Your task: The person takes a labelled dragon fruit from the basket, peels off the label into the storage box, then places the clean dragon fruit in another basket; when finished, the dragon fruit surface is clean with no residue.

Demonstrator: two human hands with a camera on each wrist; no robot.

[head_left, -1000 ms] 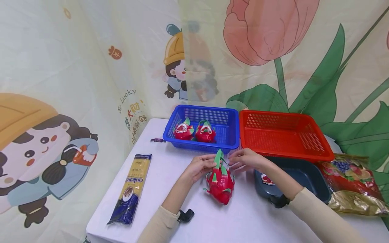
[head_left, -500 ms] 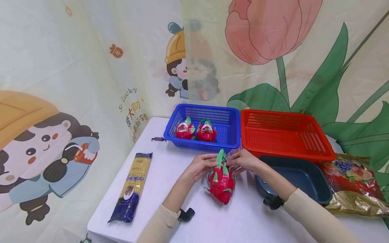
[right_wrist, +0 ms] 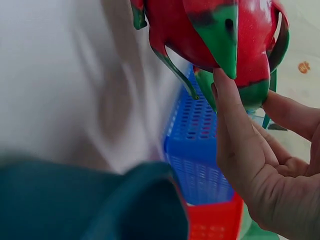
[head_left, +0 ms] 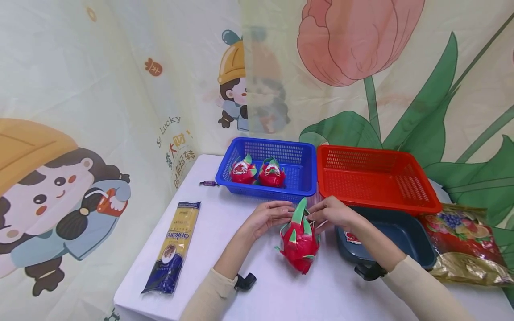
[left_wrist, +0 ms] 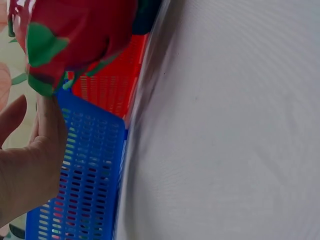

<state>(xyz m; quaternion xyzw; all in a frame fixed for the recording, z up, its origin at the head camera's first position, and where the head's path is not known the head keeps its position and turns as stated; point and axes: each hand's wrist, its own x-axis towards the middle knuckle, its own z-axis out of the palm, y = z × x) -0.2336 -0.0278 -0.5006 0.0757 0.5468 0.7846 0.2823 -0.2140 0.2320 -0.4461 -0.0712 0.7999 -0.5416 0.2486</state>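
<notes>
Head view: up close, near the middle, a dragon fruit point(head_left: 299, 249) is showing. The right grip point(head_left: 335, 214) is pinching its leafy end; the left grip point(head_left: 261, 220) is reaching loosely beside it. Behind them, two more dragon fruits point(head_left: 272, 178) are sitting in the blue basket point(head_left: 298, 178).

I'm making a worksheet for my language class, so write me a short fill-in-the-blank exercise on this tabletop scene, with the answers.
1. The blue basket holds exactly ____ dragon fruits.
2. The other basket, to its right, is ____.
3. Between the left hand and the right hand is a separate dragon fruit, red with ____ leaf tips.
4. The long packet is gold and dark ____.

Missing words: two; red; green; blue.
</notes>
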